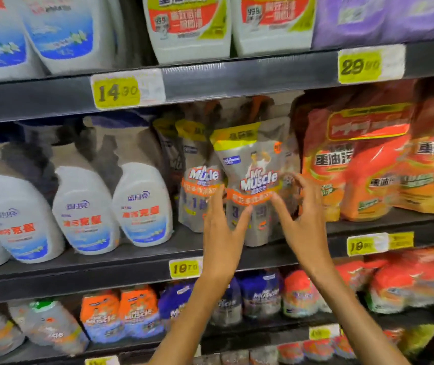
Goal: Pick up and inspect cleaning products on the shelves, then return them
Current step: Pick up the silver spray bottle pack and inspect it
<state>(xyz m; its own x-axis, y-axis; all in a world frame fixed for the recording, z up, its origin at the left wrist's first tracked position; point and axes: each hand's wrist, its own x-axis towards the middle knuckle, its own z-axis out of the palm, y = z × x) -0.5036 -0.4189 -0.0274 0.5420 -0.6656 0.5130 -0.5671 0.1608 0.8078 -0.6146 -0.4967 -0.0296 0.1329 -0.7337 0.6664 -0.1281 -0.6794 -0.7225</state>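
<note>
A silver Mr Muscle refill pouch [252,164] with a yellow top band stands at the front of the middle shelf [131,262]. It sits ahead of similar pouches [197,175]. My left hand [221,233] lies against its lower left, fingers straight and spread, thumb across the front. My right hand [302,214] is at its lower right edge. That thumb touches the orange band, and the fingers curve loosely beside the pouch's right side. Neither hand clearly grips it.
White spray bottles [84,206] stand to the left and orange-red refill bags [368,167] to the right. On the shelf above [237,77] are white jugs, and several small pouches [137,312] fill the shelf below. Yellow price tags [117,92] hang on the shelf edges.
</note>
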